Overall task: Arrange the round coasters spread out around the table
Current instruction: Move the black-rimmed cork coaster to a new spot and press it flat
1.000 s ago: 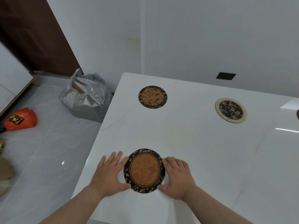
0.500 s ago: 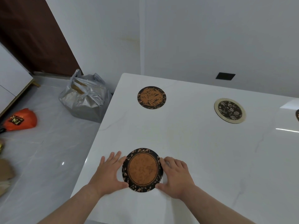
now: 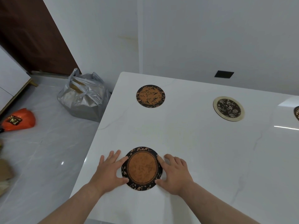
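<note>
A round coaster (image 3: 142, 168) with a brown centre and a black leaf-pattern rim lies flat near the front left of the white table (image 3: 202, 151). My left hand (image 3: 108, 172) lies flat on the table, its thumb and forefinger touching the coaster's left rim. My right hand (image 3: 175, 173) rests opposite it, with thumb and fingers against the right rim. Further back lie an orange-and-black coaster (image 3: 150, 96) and a cream-rimmed black floral coaster (image 3: 228, 108). A sliver of a third coaster (image 3: 297, 113) shows at the right frame edge.
The table's left edge runs close beside my left hand. On the grey floor to the left stand a silver plastic bag (image 3: 84, 97), an orange bag (image 3: 19, 119) and some cardboard (image 3: 4, 173). A white wall with a black socket (image 3: 224, 74) backs the table.
Both hands stay against the sides of the near coaster. Only the view has drifted slightly.
</note>
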`<action>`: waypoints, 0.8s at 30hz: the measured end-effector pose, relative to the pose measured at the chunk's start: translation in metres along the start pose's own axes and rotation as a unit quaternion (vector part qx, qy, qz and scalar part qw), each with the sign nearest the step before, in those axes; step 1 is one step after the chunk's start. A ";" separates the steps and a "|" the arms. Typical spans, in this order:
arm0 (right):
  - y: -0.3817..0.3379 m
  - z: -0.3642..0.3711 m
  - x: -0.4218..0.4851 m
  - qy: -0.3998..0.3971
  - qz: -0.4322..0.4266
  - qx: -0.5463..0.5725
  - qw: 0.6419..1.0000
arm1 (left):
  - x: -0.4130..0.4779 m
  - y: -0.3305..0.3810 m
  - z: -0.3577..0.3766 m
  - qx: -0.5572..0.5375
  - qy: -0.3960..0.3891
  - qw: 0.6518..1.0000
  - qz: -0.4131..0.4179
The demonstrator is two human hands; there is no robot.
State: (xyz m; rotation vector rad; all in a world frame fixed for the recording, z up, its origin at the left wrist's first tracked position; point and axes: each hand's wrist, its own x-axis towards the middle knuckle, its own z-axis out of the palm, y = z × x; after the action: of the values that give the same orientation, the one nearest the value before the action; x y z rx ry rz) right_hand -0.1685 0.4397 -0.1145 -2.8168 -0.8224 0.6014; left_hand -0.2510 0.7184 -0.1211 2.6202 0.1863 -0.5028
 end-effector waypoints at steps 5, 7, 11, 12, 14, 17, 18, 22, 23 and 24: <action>0.002 -0.018 0.005 -0.051 0.001 0.014 0.999 | 0.000 0.004 -0.006 -0.009 -0.006 1.000 -0.012; 0.002 -0.030 0.009 -0.076 0.013 0.070 0.995 | 0.003 0.007 -0.012 -0.021 -0.018 0.999 -0.027; 0.008 -0.059 0.008 -0.067 0.032 0.170 0.983 | 0.008 0.017 -0.040 -0.119 -0.031 0.991 -0.047; 0.011 -0.067 0.005 -0.057 0.029 0.167 0.984 | 0.008 0.020 -0.047 -0.135 -0.024 0.989 -0.047; 0.016 -0.081 -0.003 -0.036 0.031 0.170 0.984 | 0.006 0.030 -0.062 -0.140 -0.004 0.989 -0.050; 0.023 -0.100 -0.018 0.012 0.038 0.187 0.982 | 0.001 0.050 -0.075 -0.161 0.033 0.985 -0.047; 0.025 -0.105 -0.025 0.032 0.042 0.194 0.980 | -0.002 0.058 -0.079 -0.177 0.041 0.982 -0.044; 0.030 -0.120 -0.057 0.086 0.060 0.224 0.969 | -0.019 0.097 -0.090 -0.204 0.061 0.977 -0.021; 0.032 -0.123 -0.066 0.089 0.063 0.230 0.967 | -0.023 0.107 -0.092 -0.203 0.064 0.977 -0.012; 0.034 -0.125 -0.074 0.091 0.065 0.234 0.966 | -0.028 0.117 -0.094 -0.202 0.067 0.977 -0.003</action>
State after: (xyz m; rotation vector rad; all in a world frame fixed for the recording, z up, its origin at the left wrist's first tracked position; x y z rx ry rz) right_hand -0.1570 0.3669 0.0158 -2.4517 -0.3978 0.4692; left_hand -0.2217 0.6575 0.0154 2.2529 0.3061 -0.2555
